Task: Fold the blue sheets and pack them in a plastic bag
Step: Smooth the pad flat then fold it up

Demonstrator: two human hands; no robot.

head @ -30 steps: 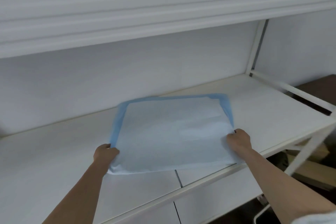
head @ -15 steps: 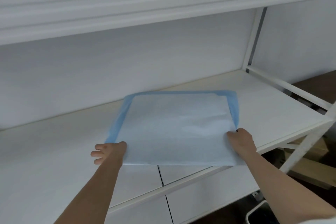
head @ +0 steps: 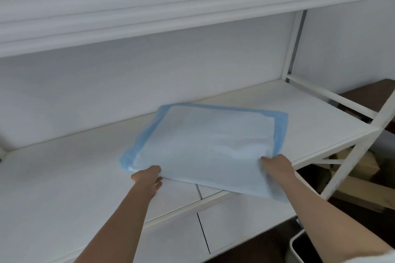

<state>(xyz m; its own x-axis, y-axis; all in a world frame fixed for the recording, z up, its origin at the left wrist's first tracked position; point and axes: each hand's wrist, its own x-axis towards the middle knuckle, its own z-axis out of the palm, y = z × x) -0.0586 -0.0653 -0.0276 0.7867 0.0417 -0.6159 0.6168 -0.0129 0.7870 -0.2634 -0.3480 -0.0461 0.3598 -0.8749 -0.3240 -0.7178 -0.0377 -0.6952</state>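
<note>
Since half a second ago, the blue sheet (head: 205, 147) has swung round on the shelf (head: 310, 117): its near edge, which lay roughly level across the frame, now slants down toward the lower right and its near right corner hangs out past the shelf's front rail. The left hand (head: 147, 178), then lying flat beside the near left corner, now has its fingers tucked under that corner with the thumb on top, gripping it. The right hand (head: 276, 166) keeps its hold near the right end of the near edge, fingers curled over the sheet.

Centre of the frame, the sheet lies folded flat, pale side up, with a darker blue border showing along its left, far and right sides. No plastic bag shows anywhere in view.

Judging by this, the folding step is in hand: the sheet is already folded at least once and is being drawn toward the person for another fold or for lifting away. The next move calls for both hands to lift or carry the near edge evenly, keeping the layers aligned so that the soft, thin material does not slide apart or sag off the rail.
</note>
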